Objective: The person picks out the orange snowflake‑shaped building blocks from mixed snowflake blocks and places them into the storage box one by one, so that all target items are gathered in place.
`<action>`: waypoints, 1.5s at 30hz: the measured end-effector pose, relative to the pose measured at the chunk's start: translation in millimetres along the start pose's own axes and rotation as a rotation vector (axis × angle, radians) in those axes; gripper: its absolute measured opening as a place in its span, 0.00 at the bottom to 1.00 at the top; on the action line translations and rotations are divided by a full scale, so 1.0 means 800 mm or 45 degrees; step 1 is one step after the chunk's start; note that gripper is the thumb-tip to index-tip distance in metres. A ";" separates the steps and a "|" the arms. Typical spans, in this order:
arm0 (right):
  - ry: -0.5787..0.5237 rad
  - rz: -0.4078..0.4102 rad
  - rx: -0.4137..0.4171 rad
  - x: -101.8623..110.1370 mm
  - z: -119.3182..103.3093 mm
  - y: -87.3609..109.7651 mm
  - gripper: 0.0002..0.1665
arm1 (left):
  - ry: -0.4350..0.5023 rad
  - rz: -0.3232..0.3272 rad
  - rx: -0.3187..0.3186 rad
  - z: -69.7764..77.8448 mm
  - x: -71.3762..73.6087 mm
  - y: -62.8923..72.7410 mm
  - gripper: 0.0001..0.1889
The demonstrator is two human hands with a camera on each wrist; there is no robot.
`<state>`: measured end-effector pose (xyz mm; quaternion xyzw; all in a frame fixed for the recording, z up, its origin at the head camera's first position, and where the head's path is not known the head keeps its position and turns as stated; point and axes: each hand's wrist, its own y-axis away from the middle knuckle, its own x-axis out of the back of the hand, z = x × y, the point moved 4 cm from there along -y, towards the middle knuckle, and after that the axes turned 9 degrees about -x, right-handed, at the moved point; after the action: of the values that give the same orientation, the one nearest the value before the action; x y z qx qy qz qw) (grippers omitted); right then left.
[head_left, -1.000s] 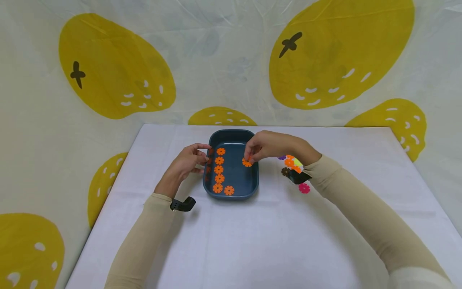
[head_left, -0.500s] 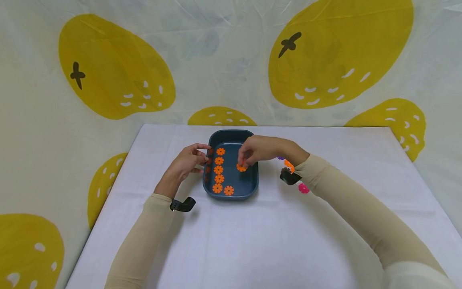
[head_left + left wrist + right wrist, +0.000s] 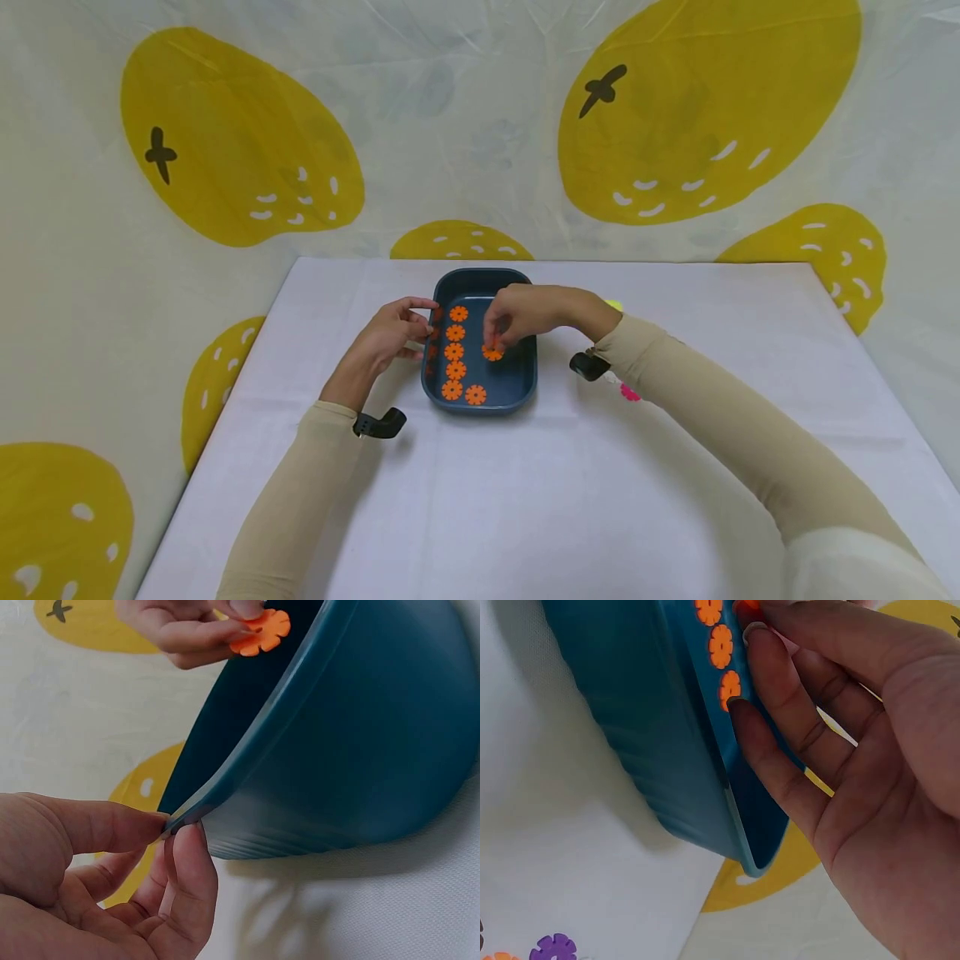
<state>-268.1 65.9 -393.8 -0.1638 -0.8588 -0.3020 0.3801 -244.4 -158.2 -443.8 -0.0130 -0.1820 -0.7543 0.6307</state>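
A dark blue rectangular tray (image 3: 483,408) stands on the table with several orange flower-shaped discs (image 3: 455,352) inside. Most of them form a column along its left side, and one more disc (image 3: 476,395) lies right of the column's near end. My left hand (image 3: 390,335) pinches the tray's left rim between thumb and fingers, as the left wrist view shows. Over the tray's inside, my right hand (image 3: 519,313) pinches another orange flower disc (image 3: 262,634) between thumb and fingertips. In the right wrist view that held disc is mostly hidden by the fingers.
Right of the tray, loose flower discs lie on the white table (image 3: 480,500), partly hidden by the right wrist: a pink one (image 3: 630,392), a yellow one (image 3: 615,305) and a purple one (image 3: 553,947). A fruit-patterned cloth (image 3: 465,125) hangs behind.
My right hand has moved left and slightly nearer inside the tray, carrying the orange disc toward the column. The left hand, tray and laid discs have stayed put.
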 end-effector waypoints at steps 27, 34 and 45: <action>0.048 -0.152 -0.051 -0.024 -0.005 -0.030 0.12 | 0.005 0.006 0.006 0.000 0.000 0.000 0.21; 0.093 -0.183 -0.036 -0.032 -0.001 -0.035 0.13 | 0.005 0.003 -0.002 -0.001 0.000 -0.001 0.22; 0.092 -0.223 -0.090 -0.036 -0.001 -0.034 0.14 | 0.012 0.002 -0.009 -0.001 0.001 0.000 0.22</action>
<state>-262.7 43.1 -425.3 -0.0903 -0.8443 -0.3699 0.3770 -244.7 -159.1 -444.2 -0.0119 -0.1764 -0.7544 0.6321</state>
